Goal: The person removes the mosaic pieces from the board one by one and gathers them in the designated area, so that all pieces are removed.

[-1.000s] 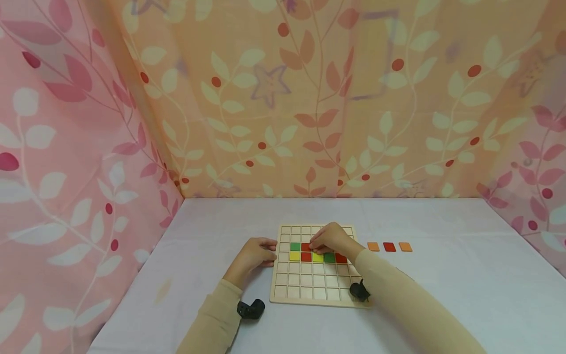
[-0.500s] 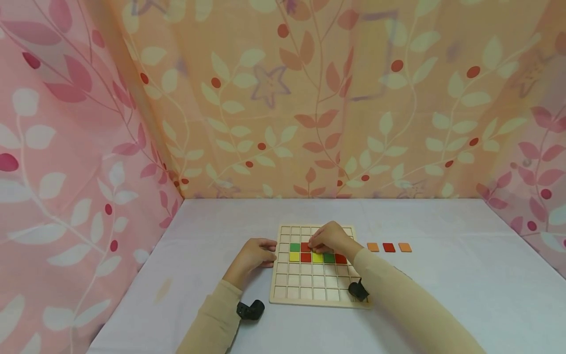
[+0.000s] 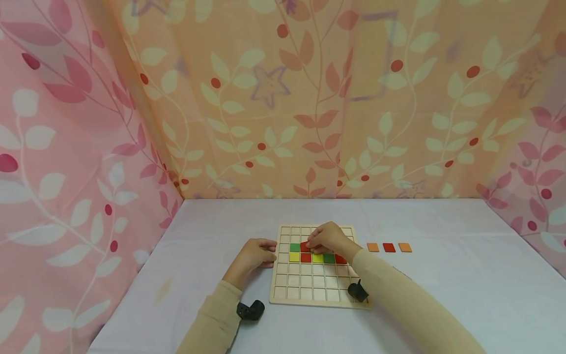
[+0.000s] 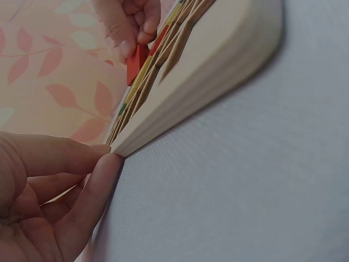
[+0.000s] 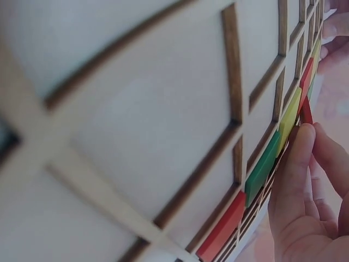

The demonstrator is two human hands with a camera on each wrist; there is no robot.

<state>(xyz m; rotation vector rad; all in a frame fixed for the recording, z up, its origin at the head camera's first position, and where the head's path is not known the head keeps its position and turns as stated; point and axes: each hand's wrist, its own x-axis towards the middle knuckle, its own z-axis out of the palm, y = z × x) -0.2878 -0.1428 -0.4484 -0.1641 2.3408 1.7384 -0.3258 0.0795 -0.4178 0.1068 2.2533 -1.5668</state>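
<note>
the right hand (image 3: 329, 237) is pinching a tilted red tile (image 3: 304, 247), the left hand (image 3: 253, 254) is pinching the board (image 3: 319, 294), and a slip could be dislodging the adjacent green tile (image 3: 295, 247).

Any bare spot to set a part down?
Free: tabletop right of three loose tiles; strip between board and back curtain; left tabletop, bordered by pink curtain and left hand. Crowded: board's middle, with placed tiles and the right hand pinching a red tile.
</note>
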